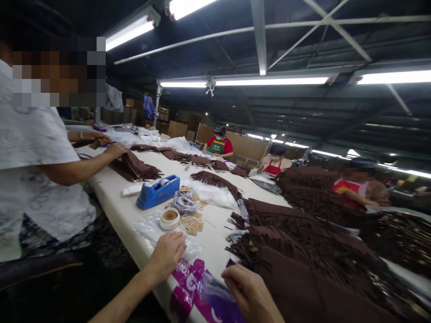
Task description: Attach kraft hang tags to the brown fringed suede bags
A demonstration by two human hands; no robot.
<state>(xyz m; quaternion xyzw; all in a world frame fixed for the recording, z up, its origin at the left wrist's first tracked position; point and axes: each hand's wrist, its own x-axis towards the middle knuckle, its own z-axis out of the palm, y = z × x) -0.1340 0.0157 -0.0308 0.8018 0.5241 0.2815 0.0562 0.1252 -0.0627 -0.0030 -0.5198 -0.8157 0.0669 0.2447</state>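
Note:
My left hand [167, 255] is at the table's near edge, over a crumpled clear plastic bag [153, 231]. Its fingers are loosely extended and no object shows in them. My right hand [248, 287] is beside a purple printed plastic package [220, 298], close to the brown fringed pieces [296, 282]. Its fingers are curled inward, and what they hold, if anything, is hidden. Just beyond my left hand stand a small white round tub [169, 218] with a tan centre, a bundle of grey cord [184, 203] and cardboard tags [193, 224] with string.
A blue tape dispenser [158, 193] stands on the white table [116, 206]. To the left, a co-worker's hands [116, 150] handle another brown fringed piece [134, 166]. Stacked brown pieces with metallic trim [397, 237] fill the right side. Several other people sit beyond the table.

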